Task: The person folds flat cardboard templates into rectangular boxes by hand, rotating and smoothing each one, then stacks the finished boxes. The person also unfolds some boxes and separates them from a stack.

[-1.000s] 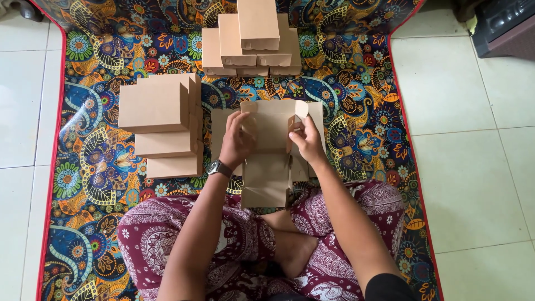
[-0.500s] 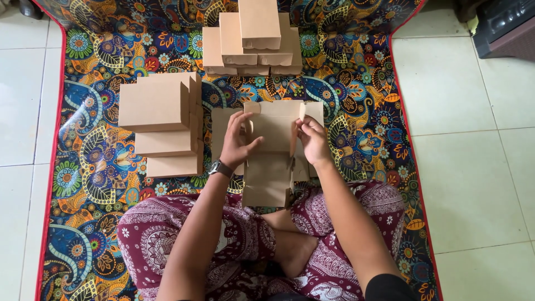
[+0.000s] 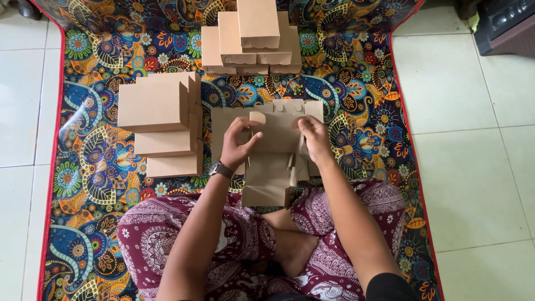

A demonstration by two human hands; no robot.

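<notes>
A flat brown cardboard box blank [image 3: 273, 150] lies unfolded on the patterned mat in front of my crossed legs. My left hand [image 3: 237, 144], with a watch on the wrist, pinches a rounded tab at the blank's left side. My right hand [image 3: 313, 138] grips the blank's right flap near the top edge. Both hands hold the same piece, which is partly bent upward.
A stack of folded brown boxes [image 3: 161, 122] stands to the left. Another pile of boxes [image 3: 251, 36] sits at the far edge of the colourful mat [image 3: 89, 178]. White floor tiles [image 3: 468, 122] surround the mat. A dark object [image 3: 507, 25] is at the top right.
Both hands shifted on the cardboard blank. The rounded tab once near my right hand is now at my left fingers, and the right hand has dropped onto the right flap.
</notes>
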